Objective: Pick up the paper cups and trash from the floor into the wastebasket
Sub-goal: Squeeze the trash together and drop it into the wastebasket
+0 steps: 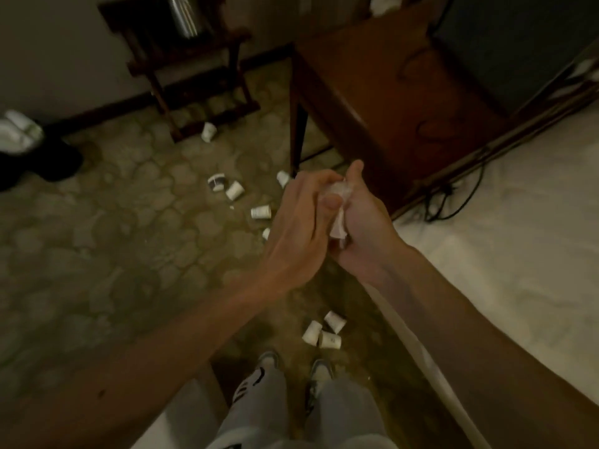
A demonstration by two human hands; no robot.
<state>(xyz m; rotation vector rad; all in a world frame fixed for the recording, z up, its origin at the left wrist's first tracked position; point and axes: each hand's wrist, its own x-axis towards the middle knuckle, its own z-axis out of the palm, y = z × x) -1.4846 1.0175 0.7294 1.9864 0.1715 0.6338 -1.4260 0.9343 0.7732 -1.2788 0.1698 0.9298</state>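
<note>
1. The head camera shows a dim room with a patterned floor (113,254), a wooden table (389,92) ahead, a dark wooden stand (194,76) by the wall and a white bed (518,238) on the right.
2. The left hand (301,218) and right hand (364,222) meet above the floor, both curled round one white wad of trash (338,202). Each grip is narrow and holding the wad, probably to crush it small enough for one hand to carry.
3. The wastebasket (48,160), dark with white stuff at its mouth, stands at the far left by the wall, well apart from the hands.
4. The paper cups (234,190) lie tipped over on the floor.
   - I count nine, as far as the blur allows.
   - One lies by the stand's foot.
   - Five lie scattered near the table leg, one of them half hidden behind the left hand.
   - Three lie close together just ahead of the shoes (269,359).
5. The job looks to be at an early stage: the wad is not yet binned, and every cup counted is still on the floor.
</note>
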